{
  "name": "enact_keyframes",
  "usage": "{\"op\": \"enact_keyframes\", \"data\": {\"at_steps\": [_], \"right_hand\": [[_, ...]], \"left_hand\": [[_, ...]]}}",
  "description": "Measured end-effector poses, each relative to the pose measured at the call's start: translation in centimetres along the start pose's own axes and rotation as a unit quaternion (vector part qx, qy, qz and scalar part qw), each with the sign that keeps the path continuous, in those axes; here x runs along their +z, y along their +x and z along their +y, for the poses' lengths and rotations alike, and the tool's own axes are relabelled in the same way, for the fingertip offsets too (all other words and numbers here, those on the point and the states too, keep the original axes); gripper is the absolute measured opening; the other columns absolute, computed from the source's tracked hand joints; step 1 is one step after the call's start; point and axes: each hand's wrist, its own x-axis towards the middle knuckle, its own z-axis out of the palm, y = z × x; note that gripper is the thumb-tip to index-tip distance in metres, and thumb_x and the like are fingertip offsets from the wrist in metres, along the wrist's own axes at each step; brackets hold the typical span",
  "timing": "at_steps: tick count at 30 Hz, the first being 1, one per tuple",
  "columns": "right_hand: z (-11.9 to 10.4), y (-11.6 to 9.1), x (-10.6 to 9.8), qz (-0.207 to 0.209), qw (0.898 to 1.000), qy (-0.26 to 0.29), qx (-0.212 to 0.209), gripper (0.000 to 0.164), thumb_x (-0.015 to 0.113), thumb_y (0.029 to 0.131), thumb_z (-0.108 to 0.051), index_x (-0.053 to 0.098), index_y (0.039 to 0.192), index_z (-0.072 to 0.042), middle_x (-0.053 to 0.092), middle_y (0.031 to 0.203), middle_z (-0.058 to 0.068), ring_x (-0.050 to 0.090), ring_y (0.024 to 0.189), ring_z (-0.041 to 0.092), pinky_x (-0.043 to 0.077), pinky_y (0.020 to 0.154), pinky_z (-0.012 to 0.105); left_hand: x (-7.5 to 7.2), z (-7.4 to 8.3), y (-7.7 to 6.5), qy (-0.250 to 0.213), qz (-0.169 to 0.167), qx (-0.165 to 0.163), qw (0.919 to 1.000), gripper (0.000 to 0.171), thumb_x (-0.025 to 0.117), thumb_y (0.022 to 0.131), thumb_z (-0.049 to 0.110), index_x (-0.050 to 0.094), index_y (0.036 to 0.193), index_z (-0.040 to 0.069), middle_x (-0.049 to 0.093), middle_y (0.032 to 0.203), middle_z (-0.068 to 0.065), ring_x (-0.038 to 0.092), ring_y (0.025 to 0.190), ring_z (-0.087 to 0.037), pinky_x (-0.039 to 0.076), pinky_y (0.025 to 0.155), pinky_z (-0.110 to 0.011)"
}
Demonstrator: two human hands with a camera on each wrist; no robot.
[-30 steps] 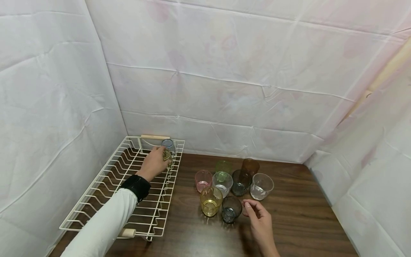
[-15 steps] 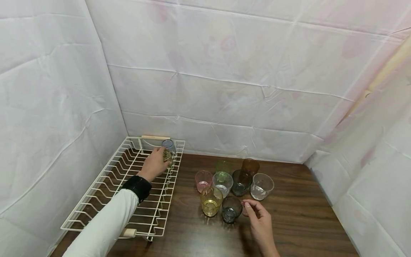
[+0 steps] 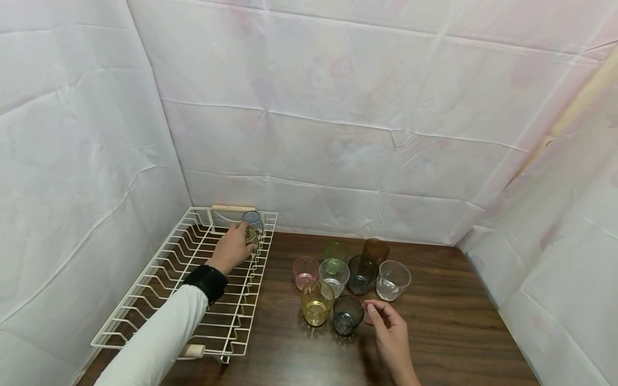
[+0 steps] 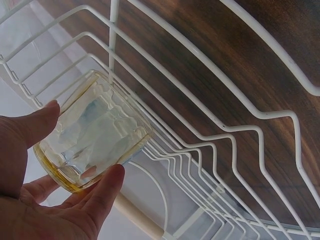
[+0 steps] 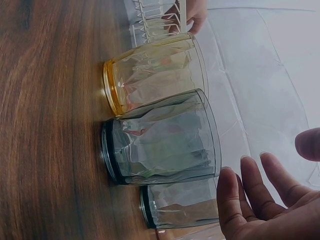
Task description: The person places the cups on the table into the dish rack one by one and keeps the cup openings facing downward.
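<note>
My left hand (image 3: 233,247) holds a pale yellow glass (image 3: 252,236) at the far right corner of the white wire dish rack (image 3: 245,324). In the left wrist view, thumb and fingers lie around the base end of this yellow glass (image 4: 97,132), and its mouth points toward the wires. Just behind it in the rack is a bluish glass (image 3: 252,217), base up. My right hand (image 3: 390,335) is beside the rim of a smoky grey glass (image 3: 347,316) on the table. From the right wrist view, its fingers (image 5: 229,192) are loosely bent, thumb apart, with a fingertip at or close to that rim.
Several upright glasses stand close together on the brown table (image 3: 449,321): a yellow one (image 3: 317,305), a pink one (image 3: 306,272), a green one (image 3: 335,250), a brown one (image 3: 376,249), another grey one (image 3: 362,276) and clear ones (image 3: 393,280). White cloth walls (image 3: 328,145) surround the table.
My left hand and the pale yellow glass have shifted very slightly at the rack corner. The right hand stays beside the grey glass.
</note>
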Motion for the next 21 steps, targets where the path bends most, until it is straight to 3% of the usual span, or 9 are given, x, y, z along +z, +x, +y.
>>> {"op": "enact_keyframes", "data": {"at_steps": [13, 21], "right_hand": [[0.0, -0.2, 0.3, -0.006, 1.0, -0.004, -0.003, 0.021, 0.063, 0.107, -0.008, 0.072, 0.116, 0.009, 0.075, 0.095, -0.015, 0.071, 0.09, 0.003, 0.061, 0.077, 0.021], [0.1, -0.3, 0.3, -0.005, 1.0, -0.002, 0.006, 0.021, 0.064, 0.107, -0.009, 0.072, 0.116, 0.008, 0.078, 0.1, -0.008, 0.072, 0.093, 0.003, 0.061, 0.078, 0.021]], "left_hand": [[-0.5, 0.1, 0.0, 0.016, -0.004, -0.006, 0.9998, 0.072, 0.081, 0.096, 0.029, 0.048, 0.154, 0.001, 0.056, 0.143, -0.035, 0.06, 0.128, -0.052, 0.055, 0.101, -0.064], [-2.2, 0.7, -0.8, 0.033, -0.027, -0.02, 0.9989, 0.084, 0.084, 0.093, 0.034, 0.044, 0.159, 0.001, 0.05, 0.148, -0.038, 0.054, 0.135, -0.055, 0.055, 0.101, -0.066]]}}
